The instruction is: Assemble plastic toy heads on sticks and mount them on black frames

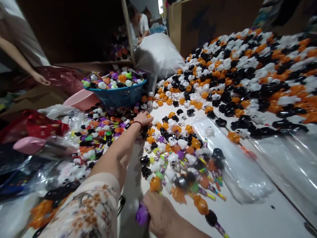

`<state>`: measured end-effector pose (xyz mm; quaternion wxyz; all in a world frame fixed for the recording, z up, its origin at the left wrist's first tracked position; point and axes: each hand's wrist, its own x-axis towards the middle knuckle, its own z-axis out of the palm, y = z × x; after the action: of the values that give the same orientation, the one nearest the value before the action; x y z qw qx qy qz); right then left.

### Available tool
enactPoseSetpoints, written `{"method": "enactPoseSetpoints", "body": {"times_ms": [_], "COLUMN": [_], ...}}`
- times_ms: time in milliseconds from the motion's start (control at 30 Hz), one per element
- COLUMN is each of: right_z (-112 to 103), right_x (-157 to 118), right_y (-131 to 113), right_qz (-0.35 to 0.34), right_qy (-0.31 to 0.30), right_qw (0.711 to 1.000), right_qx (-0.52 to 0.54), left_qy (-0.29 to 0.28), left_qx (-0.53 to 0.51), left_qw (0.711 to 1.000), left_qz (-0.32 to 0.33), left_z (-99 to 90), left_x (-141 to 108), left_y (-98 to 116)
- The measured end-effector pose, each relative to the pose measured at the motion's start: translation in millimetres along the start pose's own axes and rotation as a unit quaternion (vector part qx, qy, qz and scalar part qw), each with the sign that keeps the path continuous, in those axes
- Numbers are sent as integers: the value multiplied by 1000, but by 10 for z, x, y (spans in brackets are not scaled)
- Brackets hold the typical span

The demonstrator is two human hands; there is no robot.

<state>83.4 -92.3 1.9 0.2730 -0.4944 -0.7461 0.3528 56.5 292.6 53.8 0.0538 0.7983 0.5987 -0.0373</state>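
My left hand (143, 119), with a beaded bracelet at the wrist, reaches out to small orange, black and white pieces at the white table's left edge. Its fingers are partly hidden and blurred among them. Close to the front edge, my right hand (158, 210) has its fingers curled beside a purple piece (142, 214), which it appears to hold. An orange pumpkin piece (155, 184) lies just beyond that hand. Between and right of my hands spreads a pile of ghost, pumpkin and black hat pieces (173, 158), some on striped candy-coloured sticks.
A blue basket (119, 96) of coloured pieces stands back left by a pink basin (81, 100). Clear plastic bags (237, 168) lie on the table (232, 216). A large heap (247, 76) fills the back right. One person sits behind a white sack (159, 53); another's arm shows at left.
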Motion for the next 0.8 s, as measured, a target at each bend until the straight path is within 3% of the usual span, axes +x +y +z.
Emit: {"method": "enactPoseSetpoints", "body": {"times_ms": [167, 400, 667, 800], "right_z": [-96, -221, -366, -380], "right_x": [1, 117, 156, 138], "right_y": [52, 257, 284, 259], "right_qz": [-14, 29, 43, 35], "right_qy": [109, 207, 231, 233], "right_qw": [989, 965, 955, 950], "right_qx": [100, 161, 180, 205], "left_qy": [23, 29, 14, 63], "left_qx": [-7, -10, -29, -57], "left_qw": [999, 999, 999, 996], "left_qz": [-30, -27, 10, 13], "left_z": [71, 117, 80, -57], "left_x": [-570, -1246, -1900, -2178], "left_y": [-334, -542, -623, -616]}}
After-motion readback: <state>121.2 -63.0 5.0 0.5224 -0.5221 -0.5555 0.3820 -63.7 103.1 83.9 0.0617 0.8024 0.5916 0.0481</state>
